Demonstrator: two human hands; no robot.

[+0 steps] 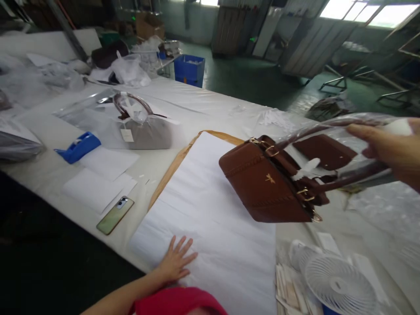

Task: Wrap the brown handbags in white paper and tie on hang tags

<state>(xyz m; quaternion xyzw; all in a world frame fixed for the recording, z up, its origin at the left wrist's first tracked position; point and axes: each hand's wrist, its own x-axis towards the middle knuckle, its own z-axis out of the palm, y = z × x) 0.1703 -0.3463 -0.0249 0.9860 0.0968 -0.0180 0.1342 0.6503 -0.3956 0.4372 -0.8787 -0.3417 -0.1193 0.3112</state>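
A brown handbag (252,188) with gold rings and a small gold dragonfly emblem hangs tilted over the right side of the white paper sheets (210,205). My right hand (390,148) is closed around its handles, which are wrapped in clear plastic. A brown flap or tag piece (324,151) shows between the handles. Flat on the lower left part of the paper rests my left hand (179,259), fingers spread and holding nothing. Brown paper (169,181) shows beneath the white sheets along their left and far edges.
A plastic-wrapped grey handbag (147,133), a blue tape dispenser (80,146) and a phone (115,215) are on the table to the left. At the lower right stands a white fan (339,282). A blue bin (189,70) sits beyond the table, and plastic wrapping (131,72) is heaped far left.
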